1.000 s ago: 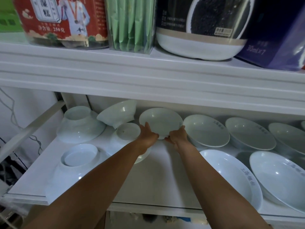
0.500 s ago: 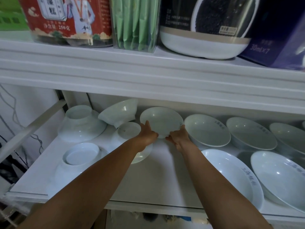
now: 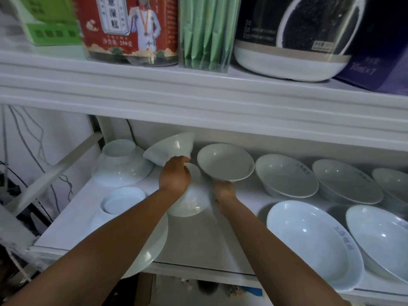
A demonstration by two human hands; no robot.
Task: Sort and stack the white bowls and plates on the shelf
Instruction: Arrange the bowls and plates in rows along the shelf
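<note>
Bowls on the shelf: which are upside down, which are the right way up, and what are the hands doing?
lifted bowl: tilted, right hand holds its lower rim.
leaning bowl: tipped on its side.
left hand: fingers curled by the leaning bowl; grip unclear.
back-left bowl: upside down.
middle bowl: upside down, below the left hand.
front-left bowl: upside down.
right-side bowls: right way up.

We cannot see the fingers of our right hand (image 3: 224, 192); they go under the tilted bowl (image 3: 225, 162). Our left hand (image 3: 174, 176) covers part of the upside-down bowl (image 3: 194, 204), and we cannot tell if it holds anything. Our left arm (image 3: 110, 250) hides much of a plate (image 3: 156, 246). The picture's edge cuts the far right bowl (image 3: 395, 184) and the red tin (image 3: 130, 29). The green box (image 3: 50, 21) is blurry.
</note>
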